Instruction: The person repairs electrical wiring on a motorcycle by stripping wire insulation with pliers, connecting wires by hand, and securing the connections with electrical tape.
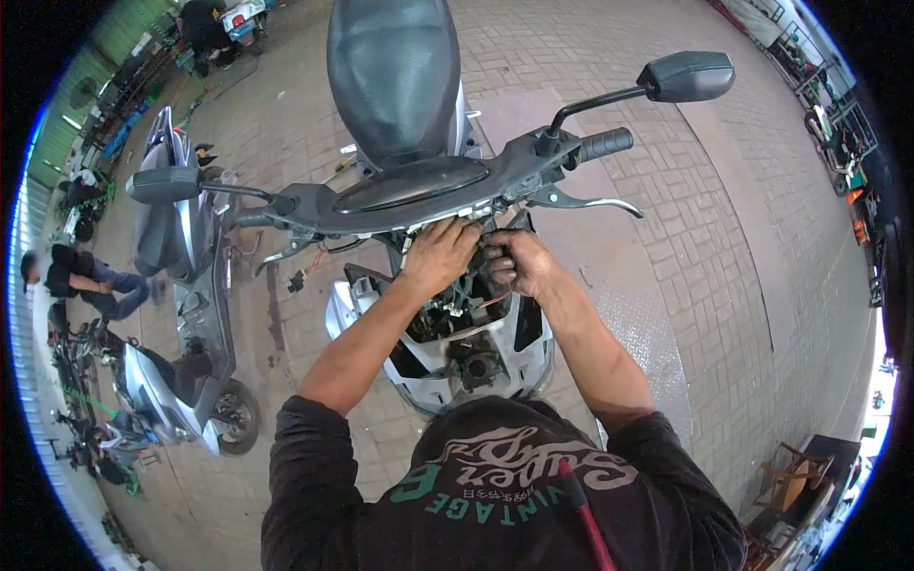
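A scooter stands in front of me, its black handlebar cover (409, 190) reaching across the view with a mirror and brake lever at each end. Just below its middle, my left hand (443, 249) has curled fingers at the exposed wiring (457, 309); what they hold is hidden. Beside it my right hand (514, 262) is closed, thumb and fingers bent among the wires, holding something I cannot make out. A thin red wire runs below my right hand. The silver front body (433, 376) is open under both hands, and the black seat (390, 81) lies beyond the handlebar.
Another silver scooter (167, 376) stands at left, with a seated person (86, 281) beyond it and a further person (205, 29) by a scooter at top left. A metal plate (638, 328) lies on the paving at right. A wooden chair (795, 476) is at lower right.
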Available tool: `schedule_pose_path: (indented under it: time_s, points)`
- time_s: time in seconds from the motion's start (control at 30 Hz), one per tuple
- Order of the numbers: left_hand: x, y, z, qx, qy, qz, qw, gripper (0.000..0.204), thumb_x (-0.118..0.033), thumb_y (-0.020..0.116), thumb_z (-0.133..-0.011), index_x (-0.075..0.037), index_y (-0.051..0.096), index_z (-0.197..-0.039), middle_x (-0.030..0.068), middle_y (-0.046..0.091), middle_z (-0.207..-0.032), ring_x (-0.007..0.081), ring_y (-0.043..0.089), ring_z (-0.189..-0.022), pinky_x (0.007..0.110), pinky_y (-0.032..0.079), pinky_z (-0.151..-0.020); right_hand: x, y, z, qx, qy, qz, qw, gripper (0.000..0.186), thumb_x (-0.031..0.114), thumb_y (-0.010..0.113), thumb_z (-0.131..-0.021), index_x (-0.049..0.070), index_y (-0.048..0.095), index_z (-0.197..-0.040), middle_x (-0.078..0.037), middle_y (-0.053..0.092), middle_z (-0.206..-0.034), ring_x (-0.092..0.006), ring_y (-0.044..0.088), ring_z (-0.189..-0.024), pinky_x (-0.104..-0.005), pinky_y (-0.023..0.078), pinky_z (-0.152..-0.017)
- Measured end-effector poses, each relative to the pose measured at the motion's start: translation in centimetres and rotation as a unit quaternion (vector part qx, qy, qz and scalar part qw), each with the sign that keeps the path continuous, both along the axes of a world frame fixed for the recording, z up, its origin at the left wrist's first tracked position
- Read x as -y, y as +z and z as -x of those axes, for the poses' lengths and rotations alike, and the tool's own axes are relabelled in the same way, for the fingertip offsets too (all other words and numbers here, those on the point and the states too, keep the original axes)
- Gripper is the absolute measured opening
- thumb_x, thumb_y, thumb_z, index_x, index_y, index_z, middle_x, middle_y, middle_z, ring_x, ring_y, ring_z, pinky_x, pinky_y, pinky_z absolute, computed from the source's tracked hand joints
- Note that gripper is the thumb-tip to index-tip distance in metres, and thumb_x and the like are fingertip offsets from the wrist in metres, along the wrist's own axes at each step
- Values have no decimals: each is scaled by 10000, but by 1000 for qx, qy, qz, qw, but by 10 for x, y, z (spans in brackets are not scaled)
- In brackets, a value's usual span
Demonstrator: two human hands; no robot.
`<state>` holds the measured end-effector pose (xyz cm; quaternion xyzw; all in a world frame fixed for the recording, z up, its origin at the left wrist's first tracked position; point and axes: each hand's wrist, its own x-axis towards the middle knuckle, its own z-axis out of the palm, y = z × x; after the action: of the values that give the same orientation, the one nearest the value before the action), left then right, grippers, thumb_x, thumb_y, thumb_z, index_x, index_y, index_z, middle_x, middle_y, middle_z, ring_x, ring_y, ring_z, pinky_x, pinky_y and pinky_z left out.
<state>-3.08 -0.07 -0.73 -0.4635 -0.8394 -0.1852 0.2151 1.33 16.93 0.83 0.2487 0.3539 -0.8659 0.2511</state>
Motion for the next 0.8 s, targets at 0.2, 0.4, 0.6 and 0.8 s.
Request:
schedule_pose_path:
  time_s: [0.2,0.4,0.6,0.8]
  points:
    - [6,-1,4,-16,-39,-35,999,290,-118,638,-751,-55,550,-1020,74,590,-1006,246,567,-919,346,502,-783,-8,1,-3,-24,-1,-54,998,63,69,517,-845,25,534,-803,-20,475,-655,-104,392,-460,-242,289,-383]
    - [8,7,9,10,-61,-6,998,274,-115,630,-759,-87,583,-1029,74,601,-958,253,598,-859,347,513,-752,5,-19,-7,-312,-29,-503,806,155,-9,597,-781,-33,599,-933,-82,635,-785,-162,578,-666,-282,470,-613]
    - [2,22,10,65,-38,1,997,234,-168,634,-787,-152,632,-1020,55,618,-849,266,620,-750,371,525,-657,7,-31,-10,-301,-50,-584,752,188,49,594,-723,-20,604,-897,-248,623,-893,-387,605,-880,-404,470,-742]
    - [-4,16,10,50,-29,-42,997,242,-185,628,-804,-169,635,-1046,52,631,-849,270,622,-718,377,524,-627,7,-23,-11,-317,-30,-601,733,149,32,611,-789,-37,593,-920,-115,655,-810,-189,610,-718,-302,480,-653]
